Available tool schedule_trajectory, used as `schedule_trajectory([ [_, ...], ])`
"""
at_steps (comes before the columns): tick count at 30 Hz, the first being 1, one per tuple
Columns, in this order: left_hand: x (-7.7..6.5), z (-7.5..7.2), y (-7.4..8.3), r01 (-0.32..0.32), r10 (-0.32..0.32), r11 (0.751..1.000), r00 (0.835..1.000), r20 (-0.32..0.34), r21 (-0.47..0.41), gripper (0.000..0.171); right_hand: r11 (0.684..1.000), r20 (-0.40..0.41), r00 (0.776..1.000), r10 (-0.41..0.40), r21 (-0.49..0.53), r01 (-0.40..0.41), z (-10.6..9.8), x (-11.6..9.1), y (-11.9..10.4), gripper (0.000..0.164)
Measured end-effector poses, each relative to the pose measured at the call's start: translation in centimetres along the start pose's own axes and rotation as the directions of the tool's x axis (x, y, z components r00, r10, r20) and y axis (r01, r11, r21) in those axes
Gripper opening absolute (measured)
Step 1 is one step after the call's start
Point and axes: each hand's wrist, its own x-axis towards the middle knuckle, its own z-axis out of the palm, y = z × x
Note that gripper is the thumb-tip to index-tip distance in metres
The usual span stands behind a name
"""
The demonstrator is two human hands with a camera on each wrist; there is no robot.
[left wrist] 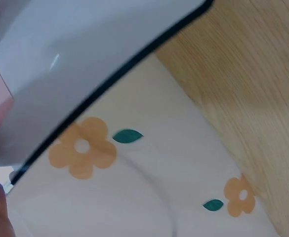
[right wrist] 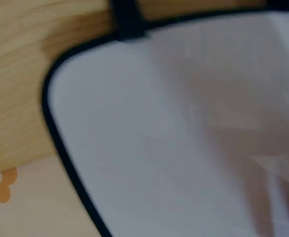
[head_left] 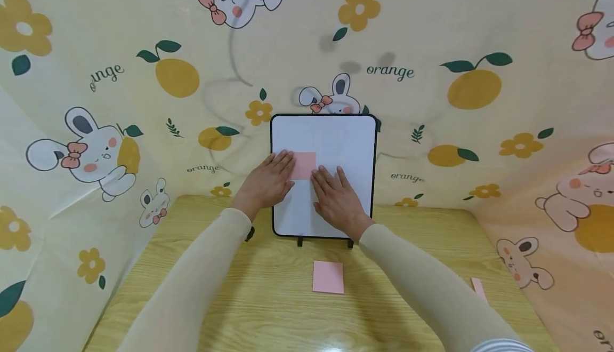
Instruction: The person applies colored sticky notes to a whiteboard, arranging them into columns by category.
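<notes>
1. On a wood-grain table (head_left: pixel 268 309), before a cloth backdrop (head_left: pixel 302 37) printed with rabbits and oranges, a black-rimmed white board (head_left: pixel 342 138) stands upright on small dark feet.
2. A square pink note (head_left: pixel 305 165) lies against the board's face, left of its middle; the left hand covers its left edge.
3. The left hand (head_left: pixel 268 181) is laid on the board, fingers straight and close together, tips on the note, gripping nothing.
4. The right hand (head_left: pixel 337 202) lies lower, fingers straight and slightly spread, tips by the note's lower right corner, holding nothing. The wrist views barely show either hand; how hard they press, I cannot tell.
5. The step in hand appears to be smoothing the note onto the board.
6. The next move probably calls for light, even pressure towards the note's edges, then lifting both hands without dragging it or tipping the board.
7. Another pink square (head_left: pixel 328 277) lies on the table just before the board.
</notes>
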Motion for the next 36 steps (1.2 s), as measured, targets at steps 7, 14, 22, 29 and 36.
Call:
schedule_trajectory([
  [7, -0.1, 0.1, -0.1, -0.021, 0.021, 1.000, 1.000, -0.006, -0.019, 0.065, 1.000, -0.143, 0.990, -0.008, -0.018, 0.005, -0.7, 0.9, 0.4, 0.061],
  [14, 0.1, -0.2, 0.4, -0.026, 0.026, 0.999, 1.000, -0.014, -0.038, 0.066, 0.997, -0.055, 0.998, 0.014, 0.074, -0.010, -2.4, 3.4, 1.0, 0.070],
  [22, -0.1, -0.3, 0.2, -0.003, 0.003, 1.000, 1.000, 0.008, -0.010, 0.066, 0.991, 0.004, 0.993, 0.114, 0.076, -0.114, -1.9, 2.4, 1.6, 0.071],
  [29, -0.9, 1.2, 1.1, -0.009, 0.008, 0.994, 1.000, -0.010, -0.105, 0.066, 0.992, -0.020, 0.997, 0.077, 0.104, -0.075, -0.9, 1.2, 0.1, 0.072],
  [36, -2.3, 3.0, 2.5, -0.010, 0.011, 0.989, 1.000, 0.005, -0.148, 0.066, 0.993, -0.016, 0.998, 0.057, 0.101, -0.055, 0.2, -0.1, -1.6, 0.072],
])
